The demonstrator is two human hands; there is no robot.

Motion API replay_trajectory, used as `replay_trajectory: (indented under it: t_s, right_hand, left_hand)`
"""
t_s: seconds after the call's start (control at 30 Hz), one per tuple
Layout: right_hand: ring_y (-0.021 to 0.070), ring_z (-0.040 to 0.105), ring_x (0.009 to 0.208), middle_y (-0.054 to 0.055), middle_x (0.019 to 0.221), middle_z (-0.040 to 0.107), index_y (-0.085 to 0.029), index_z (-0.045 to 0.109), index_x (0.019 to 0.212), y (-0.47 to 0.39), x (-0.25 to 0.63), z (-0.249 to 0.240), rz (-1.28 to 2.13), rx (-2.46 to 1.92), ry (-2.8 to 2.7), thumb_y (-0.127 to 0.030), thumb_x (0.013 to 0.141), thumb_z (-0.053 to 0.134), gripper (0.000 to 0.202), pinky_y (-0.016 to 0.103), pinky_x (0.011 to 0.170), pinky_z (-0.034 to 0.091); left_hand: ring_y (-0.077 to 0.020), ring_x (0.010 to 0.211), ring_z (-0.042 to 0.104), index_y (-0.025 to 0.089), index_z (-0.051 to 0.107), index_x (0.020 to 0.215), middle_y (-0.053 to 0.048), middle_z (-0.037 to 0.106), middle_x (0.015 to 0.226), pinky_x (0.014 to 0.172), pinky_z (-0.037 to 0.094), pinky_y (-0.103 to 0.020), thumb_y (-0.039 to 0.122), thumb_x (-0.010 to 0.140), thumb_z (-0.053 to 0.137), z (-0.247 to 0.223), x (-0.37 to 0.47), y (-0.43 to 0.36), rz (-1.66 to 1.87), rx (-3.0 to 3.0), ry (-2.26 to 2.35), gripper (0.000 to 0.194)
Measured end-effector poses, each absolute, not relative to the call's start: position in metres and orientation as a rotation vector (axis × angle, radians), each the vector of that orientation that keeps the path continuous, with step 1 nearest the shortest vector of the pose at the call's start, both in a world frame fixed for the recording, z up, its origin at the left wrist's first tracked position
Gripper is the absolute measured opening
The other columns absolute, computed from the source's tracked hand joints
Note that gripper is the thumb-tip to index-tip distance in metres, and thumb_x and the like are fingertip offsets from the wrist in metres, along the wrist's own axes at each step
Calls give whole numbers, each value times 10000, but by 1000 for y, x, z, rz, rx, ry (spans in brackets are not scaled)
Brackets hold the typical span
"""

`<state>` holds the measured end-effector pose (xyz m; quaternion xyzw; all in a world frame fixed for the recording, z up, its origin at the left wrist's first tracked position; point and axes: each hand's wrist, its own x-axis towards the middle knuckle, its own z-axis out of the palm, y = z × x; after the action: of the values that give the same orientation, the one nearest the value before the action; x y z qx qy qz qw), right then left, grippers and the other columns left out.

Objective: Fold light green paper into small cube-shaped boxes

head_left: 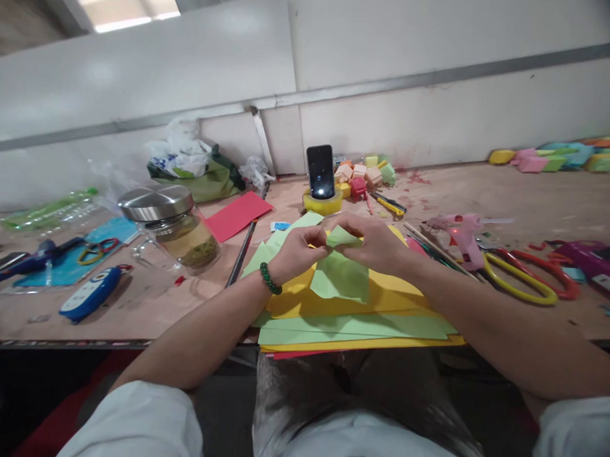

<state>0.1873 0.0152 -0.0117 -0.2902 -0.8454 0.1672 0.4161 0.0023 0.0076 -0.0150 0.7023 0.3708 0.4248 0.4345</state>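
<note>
A light green paper piece (341,276) is held between both hands above a stack of yellow paper (297,298) and green sheets (351,329) at the table's front edge. My left hand (304,248), with a green bead bracelet on its wrist, pinches the upper left of the piece. Fingers of my right hand (372,241) are closed on its upper right, where the paper is folded or bent. The exact fold between the fingertips is partly hidden. More light green paper (305,220) lies just behind my left hand.
A phone (320,172) stands in a yellow tape roll (322,202) behind the hands. Left are a glass jar (184,237), red paper (239,215) and a blue device (93,291). Right are a pink glue gun (462,240), yellow-handled scissors (520,283) and a cutter (390,205).
</note>
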Motion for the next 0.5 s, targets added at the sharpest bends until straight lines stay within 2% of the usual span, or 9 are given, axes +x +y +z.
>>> replay_trajectory:
  t_s: [0.03,0.1,0.17,0.23,0.33,0.5]
  right_hand:
    - [131,562,606,-15,670,613,-204,581,742,16,188,-12,362,-712,-2123,-140,719,594,69,251,557,420]
    - [137,574,620,-4,671,630,-205,575,695,16,190,-11,241,-666,-2087,-167,767,588,83,257,573,435]
    - [155,609,684,19,737,668,-213,595,753,16,193,-11,147,-586,-2021,-214,817,585,65,279,632,474]
    - [173,639,758,43,807,692,-222,592,807,16,195,-9,84,-489,-1983,-241,853,570,55,306,696,504]
    - [182,664,814,59,873,712,-232,572,841,15,196,-8,2,-407,-1974,-217,871,555,37,325,732,526]
    - [193,675,852,65,884,724,-235,567,874,12,194,-4,-164,-304,-2024,-165,836,588,82,337,734,539]
  left_hand:
    - [-105,637,512,143,591,631,19,580,627,628,404,-238,215,618,706,-14,2,7,1065,1745,917,137]
    - [-137,740,568,156,644,770,-8,636,754,699,432,-260,250,632,701,-13,0,7,1079,1657,849,176]
    - [-166,851,602,189,657,989,-36,668,927,760,445,-281,297,660,658,-11,-1,8,1050,1489,737,346]
    - [-176,880,619,208,640,1111,-49,678,997,768,450,-286,337,674,605,-11,-1,8,979,1335,647,457]
    - [-193,915,629,192,674,1093,-58,698,987,797,455,-290,352,685,607,-13,2,9,926,1288,616,444]
    - [-234,1047,607,197,690,1102,-69,687,1115,885,449,-328,378,740,668,-15,4,6,972,1391,649,406]
